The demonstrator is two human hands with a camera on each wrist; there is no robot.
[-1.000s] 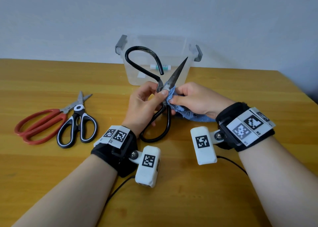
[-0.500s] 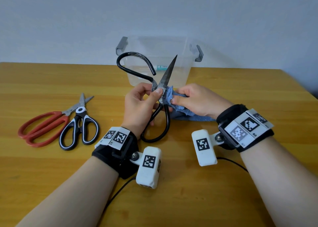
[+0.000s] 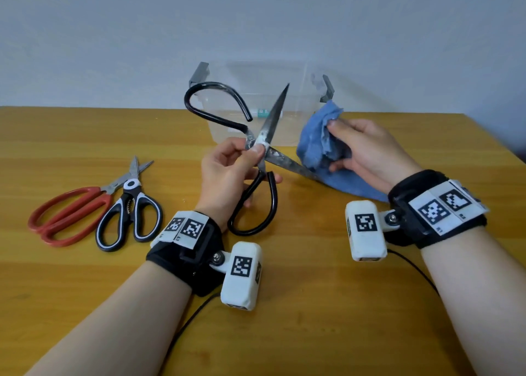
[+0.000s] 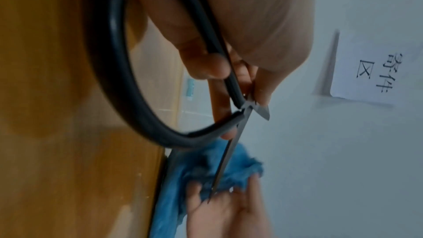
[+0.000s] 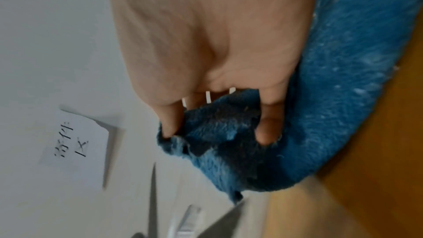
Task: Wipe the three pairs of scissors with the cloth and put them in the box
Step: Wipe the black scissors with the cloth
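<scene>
- The large black-handled scissors [image 3: 257, 159] are held above the worktop [image 3: 313, 318] with blades spread wide, pinched at the pivot by the left hand [image 3: 227, 176].
- One blade points up before the box; the other's tip is buried in the blue cloth [image 3: 316, 145].
- The cloth is gripped by the curled fingers of the right hand [image 3: 367, 150], its tail trailing on the worktop.
- The clear plastic box [image 3: 256, 119] stands behind, against the wall.
- Red-handled scissors [image 3: 71, 213] and black-and-white kitchen shears [image 3: 131, 210] lie touching at the left.
</scene>
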